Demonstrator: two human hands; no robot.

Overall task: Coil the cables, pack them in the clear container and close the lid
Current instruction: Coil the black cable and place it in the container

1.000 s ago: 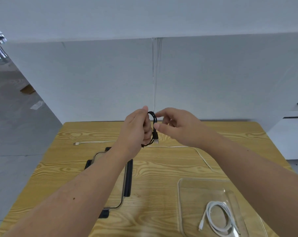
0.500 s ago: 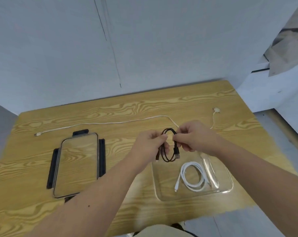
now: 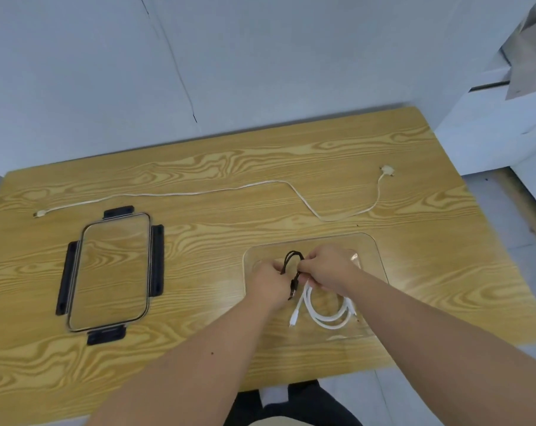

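Hands: left hand (image 3: 268, 279) and right hand (image 3: 328, 269) both pinch the coiled black cable (image 3: 293, 272) above the clear container (image 3: 374, 250).
Container: holds a white cable (image 3: 325, 315).
Bench (image 3: 260, 179): lid (image 3: 110, 272), loose cable (image 3: 199, 192).

The left hand (image 3: 268, 281) and right hand (image 3: 328, 269) cover most of the black cable (image 3: 293, 265). The right forearm hides part of the white coil (image 3: 325, 315). The far cable's (image 3: 199, 192) plugs are too small to identify.

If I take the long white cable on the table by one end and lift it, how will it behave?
The long white cable would likely hang limp: it lies in loose bends across the wooden table, holding no shape. It looks thin, so probably light. Its far plug would probably drag behind, and it needs coiling by hand to fit the clear container.
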